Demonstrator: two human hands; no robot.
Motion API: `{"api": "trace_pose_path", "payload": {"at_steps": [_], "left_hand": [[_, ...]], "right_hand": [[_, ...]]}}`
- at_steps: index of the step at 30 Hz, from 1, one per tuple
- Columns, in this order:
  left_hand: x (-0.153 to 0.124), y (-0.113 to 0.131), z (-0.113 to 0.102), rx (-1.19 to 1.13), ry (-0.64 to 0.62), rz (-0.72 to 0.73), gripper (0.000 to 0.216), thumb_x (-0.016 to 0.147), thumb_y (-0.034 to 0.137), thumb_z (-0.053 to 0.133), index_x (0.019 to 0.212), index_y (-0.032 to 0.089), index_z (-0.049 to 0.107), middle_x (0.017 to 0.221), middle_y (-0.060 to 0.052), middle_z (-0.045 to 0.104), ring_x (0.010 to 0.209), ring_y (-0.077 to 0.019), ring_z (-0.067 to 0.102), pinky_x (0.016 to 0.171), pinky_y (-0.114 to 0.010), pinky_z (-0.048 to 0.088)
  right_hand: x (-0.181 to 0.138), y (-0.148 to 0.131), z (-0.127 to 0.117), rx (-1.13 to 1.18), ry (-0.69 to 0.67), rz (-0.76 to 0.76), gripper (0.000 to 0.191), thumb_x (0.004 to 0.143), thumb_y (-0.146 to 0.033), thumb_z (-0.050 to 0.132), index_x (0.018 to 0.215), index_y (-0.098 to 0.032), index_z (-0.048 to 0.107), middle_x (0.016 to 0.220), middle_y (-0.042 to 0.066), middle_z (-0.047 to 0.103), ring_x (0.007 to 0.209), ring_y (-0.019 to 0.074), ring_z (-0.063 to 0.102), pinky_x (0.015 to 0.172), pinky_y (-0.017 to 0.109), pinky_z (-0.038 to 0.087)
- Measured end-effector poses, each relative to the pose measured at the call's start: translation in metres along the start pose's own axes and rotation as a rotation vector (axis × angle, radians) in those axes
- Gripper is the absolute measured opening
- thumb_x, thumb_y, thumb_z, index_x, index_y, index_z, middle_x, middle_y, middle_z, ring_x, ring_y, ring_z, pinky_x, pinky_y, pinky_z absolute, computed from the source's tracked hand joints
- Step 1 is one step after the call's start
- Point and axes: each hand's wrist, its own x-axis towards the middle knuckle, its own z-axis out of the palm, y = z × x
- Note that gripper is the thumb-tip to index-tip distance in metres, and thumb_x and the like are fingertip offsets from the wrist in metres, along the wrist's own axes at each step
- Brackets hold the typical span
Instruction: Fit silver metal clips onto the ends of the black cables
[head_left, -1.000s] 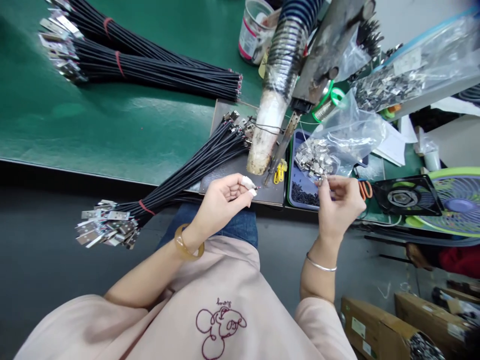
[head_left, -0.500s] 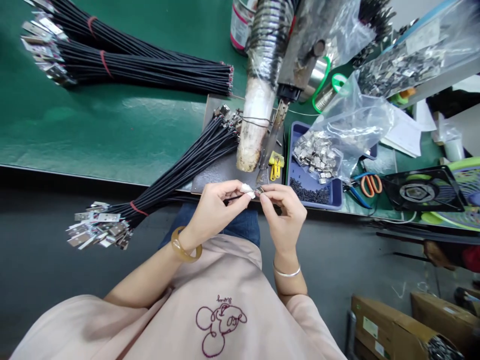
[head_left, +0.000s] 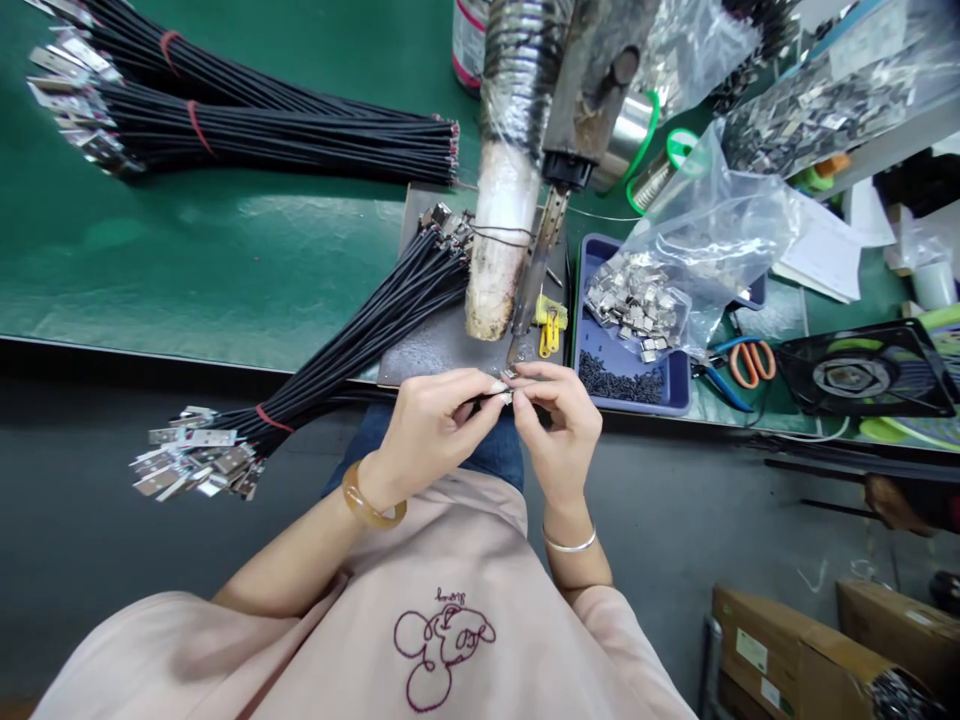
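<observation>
At the near edge of the green surface [head_left: 225,260], we hold a small metal clip [head_left: 508,394] between both hands, just below the tip of what looks like a fixed iron [head_left: 534,285] at twelve o'clock. The fingers of our left hand [head_left: 431,430] and right hand [head_left: 561,432] are closed on the clip, pinching it from either side. Whether a wire end sits in it too is too small to tell. Working this close to the tip probably keeps the lift to it short. A blue tray [head_left: 675,390] at two o'clock holds loose clips [head_left: 634,305] spilling from a bag [head_left: 712,230], within easy reach of our right hand. A banded bundle [head_left: 360,340] of black wires runs off toward nine o'clock, its plated ends [head_left: 195,465] hanging past the edge, likely parked there for our left hand. More bundles [head_left: 262,130] lie well apart at ten o'clock.
</observation>
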Motion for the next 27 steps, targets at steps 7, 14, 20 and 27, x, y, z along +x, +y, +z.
{"api": "trace_pose_path", "payload": {"at_steps": [7, 14, 20, 27], "left_hand": [[0.004, 0.0, 0.001, -0.357, -0.092, -0.355, 0.017, 0.09, 0.021, 0.061, 0.075, 0.015, 0.065, 0.061, 0.001, 0.061, 0.054, -0.0093, 0.054, 0.053, -0.021, 0.041], [0.01, -0.003, -0.001, -0.464, -0.116, -0.416, 0.021, 0.089, 0.024, 0.064, 0.07, 0.014, 0.066, 0.061, 0.001, 0.063, 0.058, -0.0092, 0.056, 0.061, -0.02, 0.046], [0.011, -0.003, -0.002, -0.522, -0.113, -0.391, 0.017, 0.088, 0.023, 0.065, 0.076, 0.013, 0.071, 0.066, 0.0, 0.067, 0.061, -0.0093, 0.057, 0.061, -0.019, 0.047], [0.011, -0.007, -0.004, -0.598, -0.144, -0.383, 0.01, 0.085, 0.021, 0.07, 0.08, 0.013, 0.073, 0.077, -0.003, 0.072, 0.071, -0.0117, 0.063, 0.07, -0.02, 0.052]], "right_hand": [[-0.002, 0.004, -0.008, -0.193, 0.167, -0.232, 0.021, 0.09, -0.01, 0.065, 0.101, -0.026, 0.073, 0.104, 0.004, 0.077, 0.098, 0.0185, 0.074, 0.089, 0.038, 0.063], [-0.003, -0.003, -0.006, -0.026, 0.115, -0.248, 0.015, 0.095, -0.015, 0.058, 0.1, -0.023, 0.069, 0.106, 0.005, 0.077, 0.096, 0.0205, 0.075, 0.083, 0.04, 0.065], [-0.003, -0.002, -0.005, 0.076, 0.095, -0.091, 0.01, 0.096, -0.018, 0.058, 0.094, -0.023, 0.067, 0.105, 0.004, 0.077, 0.096, 0.0205, 0.076, 0.088, 0.042, 0.065], [-0.002, -0.001, -0.004, 0.242, 0.067, 0.049, 0.013, 0.099, -0.023, 0.056, 0.091, -0.021, 0.065, 0.104, 0.006, 0.075, 0.094, 0.0194, 0.077, 0.08, 0.035, 0.067]]}}
